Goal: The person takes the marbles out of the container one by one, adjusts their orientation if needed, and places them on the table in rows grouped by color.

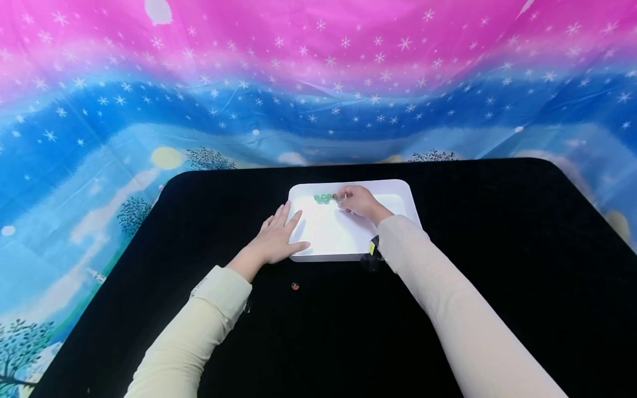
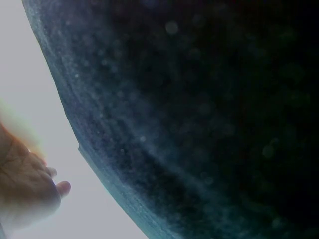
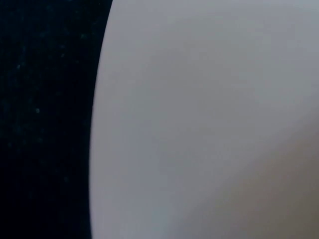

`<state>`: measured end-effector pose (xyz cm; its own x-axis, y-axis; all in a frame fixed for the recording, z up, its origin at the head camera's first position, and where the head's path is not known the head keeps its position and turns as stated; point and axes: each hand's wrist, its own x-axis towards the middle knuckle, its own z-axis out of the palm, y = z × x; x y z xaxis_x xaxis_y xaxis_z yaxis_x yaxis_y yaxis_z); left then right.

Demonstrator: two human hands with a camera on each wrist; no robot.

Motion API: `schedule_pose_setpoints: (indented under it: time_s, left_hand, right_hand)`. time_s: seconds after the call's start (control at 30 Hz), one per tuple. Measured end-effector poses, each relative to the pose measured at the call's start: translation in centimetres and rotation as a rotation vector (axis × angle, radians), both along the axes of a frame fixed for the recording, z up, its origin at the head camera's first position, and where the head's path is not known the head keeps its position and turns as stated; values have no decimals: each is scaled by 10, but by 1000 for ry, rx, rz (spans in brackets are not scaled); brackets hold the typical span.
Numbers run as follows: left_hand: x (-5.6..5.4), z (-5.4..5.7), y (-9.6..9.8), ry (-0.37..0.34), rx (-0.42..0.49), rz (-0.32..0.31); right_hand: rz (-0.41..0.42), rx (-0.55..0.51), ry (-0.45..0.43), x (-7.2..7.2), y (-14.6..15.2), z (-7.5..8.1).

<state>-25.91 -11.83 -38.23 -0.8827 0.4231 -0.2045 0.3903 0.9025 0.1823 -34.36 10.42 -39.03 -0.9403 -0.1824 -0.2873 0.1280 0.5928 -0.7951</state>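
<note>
A white rectangular tray (image 1: 338, 232) lies on the black table, with a short row of green glass marbles (image 1: 323, 198) near its far side. My left hand (image 1: 275, 235) rests with straight, spread fingers over the tray's left edge. Inside the tray my right hand (image 1: 359, 201) reaches to the right end of the row, its fingertips pinching a marble (image 1: 340, 198), which they partly hide. Beside it sits a reddish-brown marble (image 1: 335, 197). In the right wrist view the tray (image 3: 189, 99) fills most of the picture, and the marbles do not show.
One orange-and-dark marble (image 1: 295, 286) lies on the black tabletop (image 1: 318, 331), just in front of the tray. Behind the table hangs a pink and blue snowflake cloth (image 1: 318, 83). A small black device (image 1: 370, 257) is at the right wrist, by the tray's near edge.
</note>
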Motion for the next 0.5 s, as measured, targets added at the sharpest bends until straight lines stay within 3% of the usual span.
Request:
schedule_pose_setpoints:
  time_s: [0.5]
  left_hand:
    - [-1, -2, 0, -1, 7, -3]
  right_hand:
    - [3, 18, 11, 0, -2, 0]
